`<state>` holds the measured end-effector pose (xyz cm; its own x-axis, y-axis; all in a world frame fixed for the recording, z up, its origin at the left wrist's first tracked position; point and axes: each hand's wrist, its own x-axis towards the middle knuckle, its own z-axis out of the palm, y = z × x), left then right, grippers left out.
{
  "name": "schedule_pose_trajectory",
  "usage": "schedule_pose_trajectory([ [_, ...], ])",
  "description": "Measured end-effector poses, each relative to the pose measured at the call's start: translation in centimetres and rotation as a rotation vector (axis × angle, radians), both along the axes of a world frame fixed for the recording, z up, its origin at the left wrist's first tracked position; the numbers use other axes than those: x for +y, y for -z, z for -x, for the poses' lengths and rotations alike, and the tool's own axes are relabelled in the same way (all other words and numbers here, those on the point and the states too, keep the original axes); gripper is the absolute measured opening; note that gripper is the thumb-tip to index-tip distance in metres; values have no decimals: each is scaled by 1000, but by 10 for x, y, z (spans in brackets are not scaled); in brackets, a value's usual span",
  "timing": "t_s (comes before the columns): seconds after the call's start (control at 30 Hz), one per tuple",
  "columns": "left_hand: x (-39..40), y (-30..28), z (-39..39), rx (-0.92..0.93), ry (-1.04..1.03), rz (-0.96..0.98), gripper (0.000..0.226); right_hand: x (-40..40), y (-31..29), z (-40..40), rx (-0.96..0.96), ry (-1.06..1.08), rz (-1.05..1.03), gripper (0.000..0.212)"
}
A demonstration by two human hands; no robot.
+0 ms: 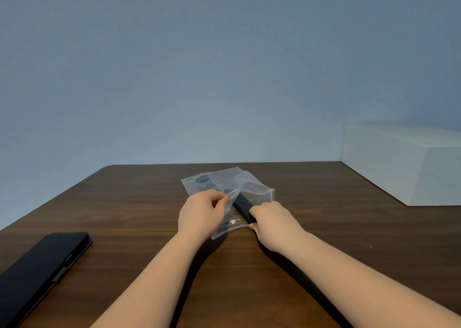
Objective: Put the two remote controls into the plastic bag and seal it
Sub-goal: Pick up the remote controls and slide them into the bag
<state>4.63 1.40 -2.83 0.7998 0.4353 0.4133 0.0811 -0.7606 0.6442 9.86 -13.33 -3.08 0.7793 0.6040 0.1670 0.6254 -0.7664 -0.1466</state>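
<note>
The clear plastic bag lies crumpled near the middle of the brown wooden table. A black remote sits half in its mouth, its near end hidden under the right hand, which is closed around it. The left hand pinches the bag's upper lip. A dark shape shows through the far corner, too blurred to name. A black case is cut off at the left edge, a white box at the right. Behind is a plain blue-grey wall.
</note>
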Motion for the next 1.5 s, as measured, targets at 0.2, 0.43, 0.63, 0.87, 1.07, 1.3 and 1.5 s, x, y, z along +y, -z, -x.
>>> schedule_pose_trajectory([
  [0.2, 2, -1, -1, 27, 9, -38, 20, 18, -8, -22, 134, 4, -45, 30],
  [0.43, 2, 1, -1, 76, 3, -92, 21, 10, -20, -32, 232, -73, -72, 32],
  [0.63, 3, 1, -2, 87, -4, -93, 20, 9, -15, -39, 153, -128, 10, 30],
  [0.87, 6, 2, -2, 63, -4, -102, 20, 31, 1, -40, -112, -34, -84, 18],
  [1.07, 5, 2, -3, 75, 13, -128, 21, 53, 6, -53, 13, 195, -138, 21],
  [1.3, 1, 3, -1, 214, 110, -247, 40, 47, -8, -47, 249, 308, 2, 41],
  [1.5, -3, 6, 2, 235, 224, -335, 46, -2, -16, -9, 121, 118, 55, 21],
])
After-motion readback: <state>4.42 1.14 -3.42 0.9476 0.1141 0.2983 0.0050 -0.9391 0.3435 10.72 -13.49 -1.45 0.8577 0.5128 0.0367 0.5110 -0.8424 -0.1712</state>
